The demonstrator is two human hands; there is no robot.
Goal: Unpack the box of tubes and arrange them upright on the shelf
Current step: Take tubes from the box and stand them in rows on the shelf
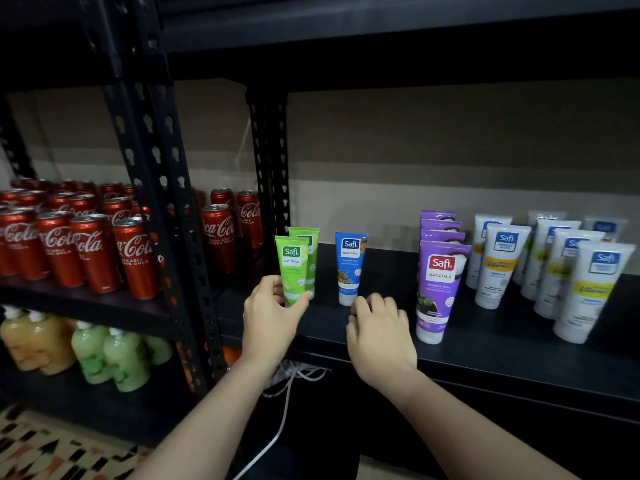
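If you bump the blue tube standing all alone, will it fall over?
Probably. The blue tube stands tall on its small cap with nothing beside it, so a nudge from the right hand could tip it. It looks like soft plastic, so it likely wouldn't break.
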